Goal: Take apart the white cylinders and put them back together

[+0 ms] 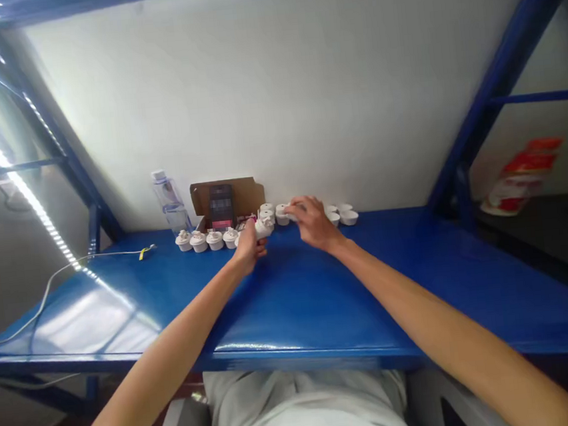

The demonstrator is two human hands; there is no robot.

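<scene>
My left hand [251, 246] is closed around a small white figure-topped piece [264, 227], near the middle of the blue table [292, 299]. To its right, my right hand [311, 222] pinches a small white part [291, 213], mostly covered by the fingers. A row of white cups with sculpted tops [215, 240] stands left of my left hand. Between and behind the hands are several white lidded cups [282, 214]. Plain white cups [348, 215] stand just right of my right hand.
An open cardboard box [246, 191] with a dark phone-like item [222, 205] stands at the back, beside a clear bottle [171, 204]. A white cable [50, 287] crosses the table's left. Blue frame posts flank the table; a red and white bottle [522, 178] is far right.
</scene>
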